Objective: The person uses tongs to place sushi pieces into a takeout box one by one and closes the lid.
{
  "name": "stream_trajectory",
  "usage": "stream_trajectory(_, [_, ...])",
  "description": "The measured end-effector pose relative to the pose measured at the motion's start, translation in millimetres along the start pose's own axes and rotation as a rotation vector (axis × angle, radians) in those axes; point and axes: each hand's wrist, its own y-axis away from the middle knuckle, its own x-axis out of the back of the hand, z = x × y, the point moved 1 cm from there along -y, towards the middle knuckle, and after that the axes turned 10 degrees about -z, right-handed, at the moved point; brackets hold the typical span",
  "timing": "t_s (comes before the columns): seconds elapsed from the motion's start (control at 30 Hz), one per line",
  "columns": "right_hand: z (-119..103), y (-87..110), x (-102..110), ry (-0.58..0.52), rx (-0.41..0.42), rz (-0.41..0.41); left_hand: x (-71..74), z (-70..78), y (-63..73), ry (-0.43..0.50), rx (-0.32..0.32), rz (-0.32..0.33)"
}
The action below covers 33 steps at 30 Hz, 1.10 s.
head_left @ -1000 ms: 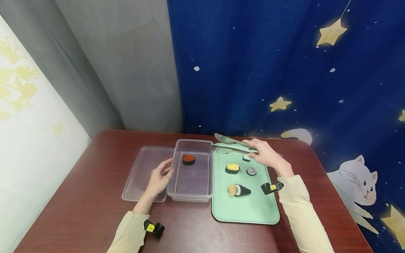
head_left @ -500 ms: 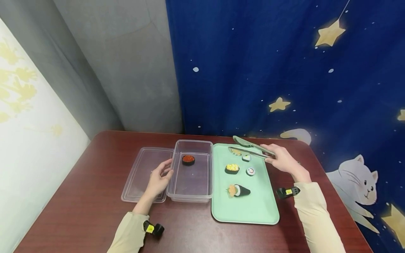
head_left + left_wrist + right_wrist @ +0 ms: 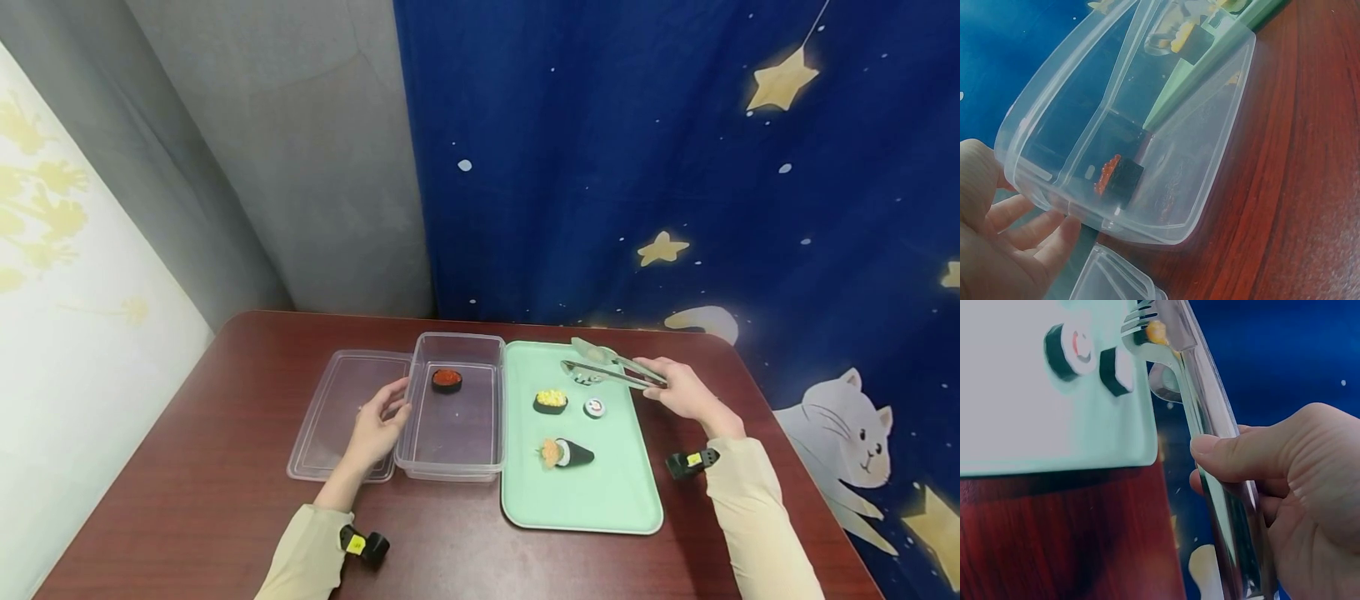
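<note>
My left hand [image 3: 381, 423] rests against the left wall of a clear plastic container [image 3: 450, 433], its fingers touching the outside below the rim in the left wrist view. Inside the container sits a red roe sushi piece [image 3: 447, 381]. Metal serving tongs [image 3: 615, 373] are held in my right hand [image 3: 684, 390], thumb on one arm and fingers round the other. Their spread ends hover over the back right of a green tray [image 3: 577, 504], partly covering a small white-and-black sushi roll [image 3: 587, 377]. Nothing visibly sits gripped between the ends.
On the tray lie a corn-topped sushi piece [image 3: 551, 402], a round sushi roll [image 3: 595, 407] and a cone-shaped hand roll [image 3: 567, 452]. A clear lid [image 3: 330, 433] lies left of the container, partly under my left hand. Curtains rise behind the table [image 3: 187, 467].
My right hand has moved right, taking the tongs from beside the container's back right corner to over the tray's back right roll. The left hand and container have stayed put.
</note>
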Motion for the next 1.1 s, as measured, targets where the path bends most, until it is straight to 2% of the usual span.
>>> stream_trajectory(0.3, [12.7,-1.4,-6.5,-0.018,-0.017,-0.010,0.0,-0.9,-0.1,0.016,-0.005,-0.002])
stream_trajectory(0.8, [19.1,-3.3,-10.0,-0.041,0.006,-0.012,0.4,-1.5,-0.1,0.028,-0.001,-0.006])
stream_trajectory(1.1, [19.2,-2.4,-10.6,-0.015,0.017,-0.005,0.7,1.0,1.2,0.034,-0.012,-0.017])
